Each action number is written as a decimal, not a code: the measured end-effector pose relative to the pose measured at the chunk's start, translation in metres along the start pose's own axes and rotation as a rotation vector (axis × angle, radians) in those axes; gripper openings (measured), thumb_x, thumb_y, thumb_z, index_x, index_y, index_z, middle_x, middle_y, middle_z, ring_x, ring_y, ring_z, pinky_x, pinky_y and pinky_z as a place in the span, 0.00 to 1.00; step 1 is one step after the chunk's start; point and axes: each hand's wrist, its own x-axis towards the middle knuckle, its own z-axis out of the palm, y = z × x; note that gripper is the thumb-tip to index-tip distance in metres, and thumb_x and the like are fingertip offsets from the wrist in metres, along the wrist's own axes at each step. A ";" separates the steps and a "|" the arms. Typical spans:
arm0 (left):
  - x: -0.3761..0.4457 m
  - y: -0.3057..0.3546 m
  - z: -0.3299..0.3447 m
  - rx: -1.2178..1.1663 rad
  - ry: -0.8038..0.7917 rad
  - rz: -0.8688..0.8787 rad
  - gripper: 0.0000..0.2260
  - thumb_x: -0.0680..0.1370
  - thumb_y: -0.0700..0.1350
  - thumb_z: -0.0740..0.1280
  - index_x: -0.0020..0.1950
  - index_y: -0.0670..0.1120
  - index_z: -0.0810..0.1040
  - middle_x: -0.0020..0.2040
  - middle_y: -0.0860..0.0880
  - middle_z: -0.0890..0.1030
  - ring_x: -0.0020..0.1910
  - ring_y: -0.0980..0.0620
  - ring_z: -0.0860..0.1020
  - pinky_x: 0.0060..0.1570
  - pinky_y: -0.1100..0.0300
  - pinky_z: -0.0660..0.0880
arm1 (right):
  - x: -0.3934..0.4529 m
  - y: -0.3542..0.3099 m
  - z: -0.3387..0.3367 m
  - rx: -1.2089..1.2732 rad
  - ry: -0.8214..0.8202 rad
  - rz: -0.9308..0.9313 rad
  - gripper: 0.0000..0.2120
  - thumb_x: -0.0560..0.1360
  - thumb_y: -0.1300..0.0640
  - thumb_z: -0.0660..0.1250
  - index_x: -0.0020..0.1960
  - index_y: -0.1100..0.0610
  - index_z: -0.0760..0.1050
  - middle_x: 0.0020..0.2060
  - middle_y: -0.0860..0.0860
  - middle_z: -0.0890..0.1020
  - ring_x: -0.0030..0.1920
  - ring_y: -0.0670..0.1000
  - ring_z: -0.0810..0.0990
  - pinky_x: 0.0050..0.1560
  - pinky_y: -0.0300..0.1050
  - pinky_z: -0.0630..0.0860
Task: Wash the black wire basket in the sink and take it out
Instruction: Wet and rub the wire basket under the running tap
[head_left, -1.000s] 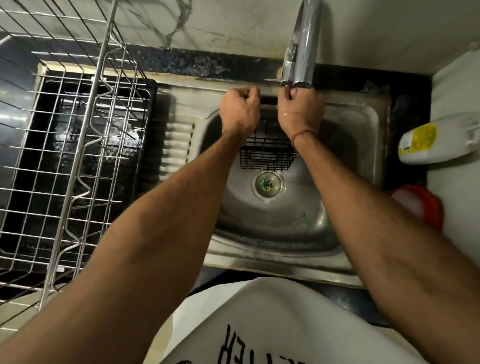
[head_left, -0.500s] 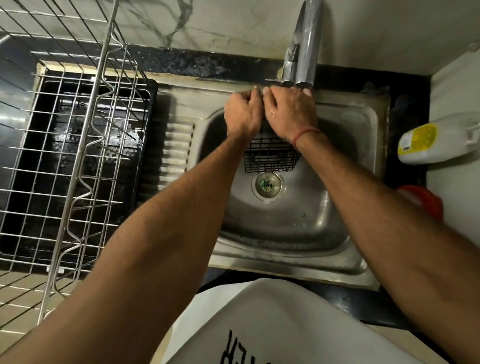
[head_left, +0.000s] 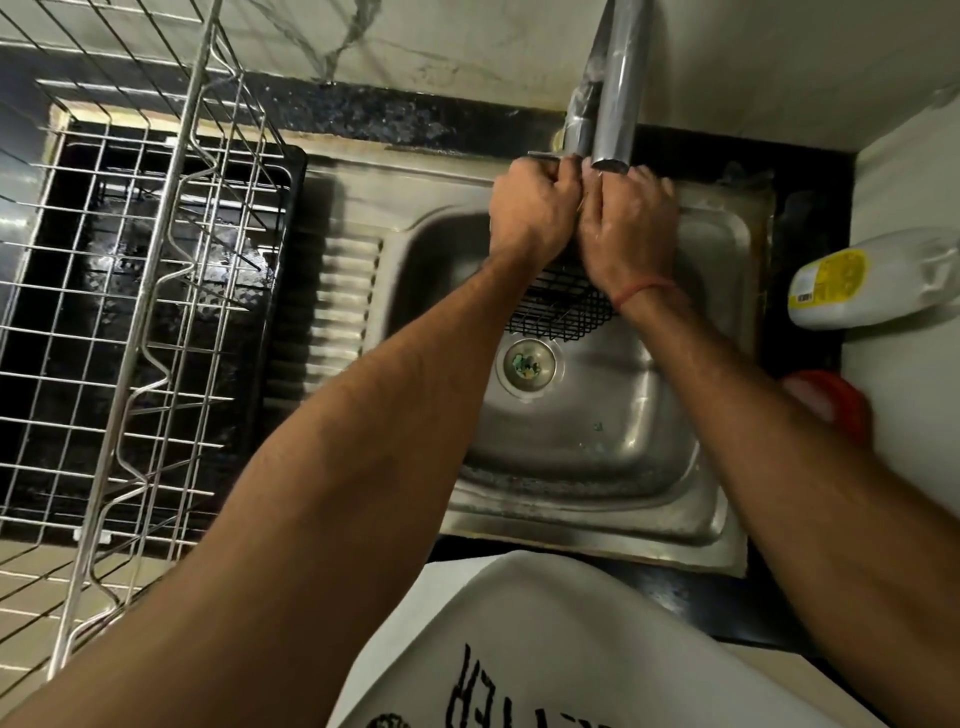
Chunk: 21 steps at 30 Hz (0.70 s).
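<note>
Black wire basket (head_left: 563, 306) under both hands' curled fingers (head_left: 540, 179), over the sink (head_left: 597, 441)

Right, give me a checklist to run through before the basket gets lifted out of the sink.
1. Left hand grips the black wire basket: ok, fingers curled at its top edge.
2. Right hand has a firm hold: cannot tell, its fingers are hidden.
3. Basket inside the sink: ok, above the drain.
4. Headroom: not ok, faucet spout sits right over the hands.
5. Water off: cannot tell.
6. Dish rack beside the sink, free of dishes: ok.
</note>
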 end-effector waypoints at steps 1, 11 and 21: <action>0.001 -0.003 -0.001 0.012 0.023 -0.015 0.19 0.84 0.55 0.66 0.38 0.47 0.84 0.35 0.51 0.86 0.37 0.48 0.86 0.42 0.48 0.86 | -0.008 -0.001 0.004 -0.014 0.024 -0.053 0.21 0.88 0.49 0.52 0.55 0.57 0.81 0.51 0.57 0.84 0.53 0.59 0.81 0.57 0.53 0.72; 0.001 -0.035 -0.027 -0.017 0.246 -0.218 0.17 0.87 0.53 0.65 0.41 0.48 0.81 0.39 0.50 0.85 0.40 0.52 0.85 0.45 0.55 0.86 | -0.084 -0.015 0.012 -0.144 -0.159 -0.351 0.29 0.89 0.49 0.48 0.85 0.62 0.51 0.85 0.59 0.53 0.85 0.56 0.48 0.84 0.59 0.50; -0.009 -0.040 -0.028 0.013 0.237 -0.159 0.22 0.87 0.52 0.64 0.34 0.48 0.77 0.29 0.53 0.77 0.28 0.55 0.73 0.38 0.54 0.80 | -0.016 -0.011 0.015 -0.064 -0.176 -0.242 0.23 0.87 0.49 0.49 0.74 0.57 0.73 0.70 0.57 0.78 0.72 0.57 0.73 0.79 0.55 0.64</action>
